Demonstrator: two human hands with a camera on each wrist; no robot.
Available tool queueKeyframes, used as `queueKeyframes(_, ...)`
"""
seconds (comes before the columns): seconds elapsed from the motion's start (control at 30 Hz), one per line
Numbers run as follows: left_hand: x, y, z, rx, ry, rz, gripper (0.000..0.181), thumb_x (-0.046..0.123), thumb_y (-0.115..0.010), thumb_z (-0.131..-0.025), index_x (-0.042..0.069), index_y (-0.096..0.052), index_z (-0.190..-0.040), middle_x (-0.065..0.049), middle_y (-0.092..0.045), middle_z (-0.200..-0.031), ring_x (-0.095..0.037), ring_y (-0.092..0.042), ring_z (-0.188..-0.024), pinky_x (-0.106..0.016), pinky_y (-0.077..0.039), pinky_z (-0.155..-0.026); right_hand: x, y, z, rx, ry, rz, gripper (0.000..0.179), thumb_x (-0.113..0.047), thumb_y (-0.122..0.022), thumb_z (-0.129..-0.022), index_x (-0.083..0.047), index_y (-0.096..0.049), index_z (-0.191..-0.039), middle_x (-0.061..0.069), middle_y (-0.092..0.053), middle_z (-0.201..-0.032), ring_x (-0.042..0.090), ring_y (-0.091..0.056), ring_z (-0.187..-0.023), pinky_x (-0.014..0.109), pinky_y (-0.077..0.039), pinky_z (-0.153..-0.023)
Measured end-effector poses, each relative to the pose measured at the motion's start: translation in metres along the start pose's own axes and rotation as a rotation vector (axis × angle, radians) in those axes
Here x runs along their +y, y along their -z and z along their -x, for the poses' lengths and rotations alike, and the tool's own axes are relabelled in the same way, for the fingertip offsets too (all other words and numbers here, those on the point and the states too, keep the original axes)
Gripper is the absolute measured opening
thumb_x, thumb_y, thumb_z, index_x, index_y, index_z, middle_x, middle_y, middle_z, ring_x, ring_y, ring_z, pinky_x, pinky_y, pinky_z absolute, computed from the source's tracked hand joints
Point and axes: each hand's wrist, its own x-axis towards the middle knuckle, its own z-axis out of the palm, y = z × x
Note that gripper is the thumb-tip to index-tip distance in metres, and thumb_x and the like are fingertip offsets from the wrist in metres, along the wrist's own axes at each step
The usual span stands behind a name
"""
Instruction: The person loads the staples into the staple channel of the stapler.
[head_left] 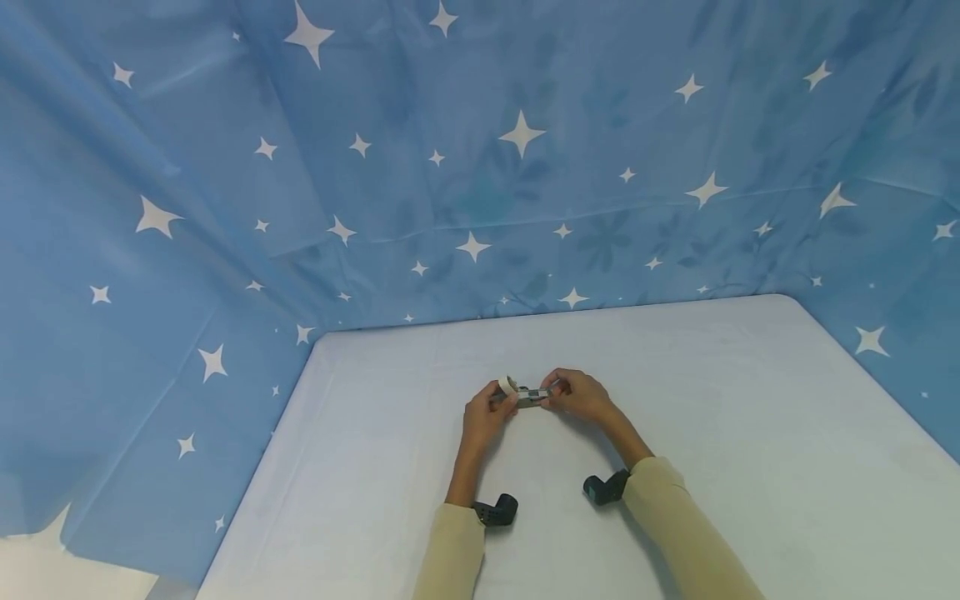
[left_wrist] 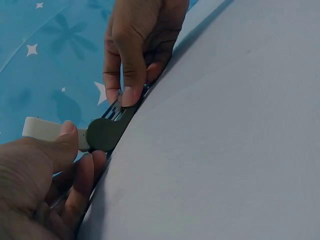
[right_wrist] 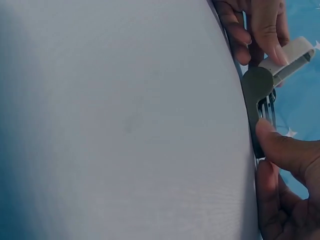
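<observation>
Both hands hold one small folding piece above the table, with a dark green part (left_wrist: 104,134), a cream part (right_wrist: 291,56) and metal fork tines (right_wrist: 268,109) beside the green part. The cream part stands out at an angle from the rounded green end. My left hand (head_left: 484,418) pinches the piece near that joint, its thumb on the cream part. At the opposite, narrow green end, my right hand (head_left: 583,395) pinches with thumb and fingers. Fingers partly cover the metal, so its full shape is hidden.
A white-covered table (head_left: 375,433) lies under the hands. Blue cloth (head_left: 420,192) with white stars hangs behind and at the sides. Dark wrist cameras (head_left: 498,510) sit at the cuffs of the beige sleeves (head_left: 453,546).
</observation>
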Motion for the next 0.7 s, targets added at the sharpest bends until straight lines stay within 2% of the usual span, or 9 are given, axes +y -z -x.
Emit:
queueKeyframes(0.17,0.005,-0.007,0.0,0.027,-0.022,-0.165,0.032,0.032,-0.063,-0.095,0.021,-0.065,-0.125,-0.003,-0.07,-0.121,-0.02,-0.069,-0.092,-0.04,-0.052,-0.082,0.003,-0.001,-0.001,0.029,-0.021,-0.012,0.018,-0.017,-0.078,-0.081,-0.011,-0.07,-0.096,0.0,-0.06,-0.076,0.013,-0.049,-0.067,0.029,-0.038,-0.063)
queueKeyframes(0.3,0.007,-0.01,0.001,0.045,-0.032,-0.24,0.032,0.033,-0.063,-0.094,0.022,-0.065,-0.125,-0.003,-0.07,-0.122,-0.015,-0.065,-0.081,-0.035,-0.051,-0.076,0.004,-0.003,0.001,0.043,-0.029,-0.014,0.017,-0.017,-0.078,-0.08,-0.012,-0.071,-0.094,-0.001,-0.06,-0.075,0.014,-0.049,-0.066,0.029,-0.038,-0.063)
queueKeyframes(0.4,0.007,-0.012,0.0,0.061,-0.066,-0.294,0.033,0.033,-0.064,-0.093,0.021,-0.066,-0.124,-0.003,-0.071,-0.12,-0.014,-0.062,-0.076,-0.033,-0.05,-0.071,0.003,-0.003,0.002,0.063,-0.041,-0.012,0.016,-0.016,-0.079,-0.08,-0.012,-0.071,-0.093,-0.001,-0.06,-0.074,0.014,-0.049,-0.065,0.029,-0.037,-0.062)
queueKeyframes(0.53,0.01,-0.015,-0.001,0.085,-0.12,-0.382,0.032,0.035,-0.065,-0.092,0.022,-0.068,-0.121,-0.001,-0.071,-0.118,-0.019,-0.068,-0.092,-0.038,-0.053,-0.077,0.003,-0.003,0.002,0.086,-0.03,0.01,0.018,-0.017,-0.079,-0.079,-0.011,-0.071,-0.094,0.0,-0.061,-0.074,0.013,-0.049,-0.066,0.029,-0.037,-0.063)
queueKeyframes(0.63,0.012,-0.016,-0.002,0.101,-0.123,-0.412,0.029,0.036,-0.066,-0.091,0.024,-0.07,-0.117,0.001,-0.071,-0.117,-0.021,-0.068,-0.107,-0.042,-0.054,-0.082,0.002,-0.003,0.001,0.084,-0.015,0.022,0.02,-0.017,-0.079,-0.079,-0.009,-0.07,-0.096,0.0,-0.063,-0.075,0.012,-0.05,-0.067,0.028,-0.037,-0.064)
queueKeyframes(0.7,0.012,-0.017,-0.001,0.11,-0.116,-0.399,0.028,0.036,-0.067,-0.09,0.024,-0.071,-0.115,0.001,-0.071,-0.117,-0.022,-0.068,-0.108,-0.043,-0.054,-0.083,0.002,-0.002,0.001,0.073,-0.009,0.025,0.022,-0.017,-0.078,-0.079,-0.008,-0.07,-0.097,0.0,-0.063,-0.076,0.011,-0.05,-0.067,0.028,-0.037,-0.064)
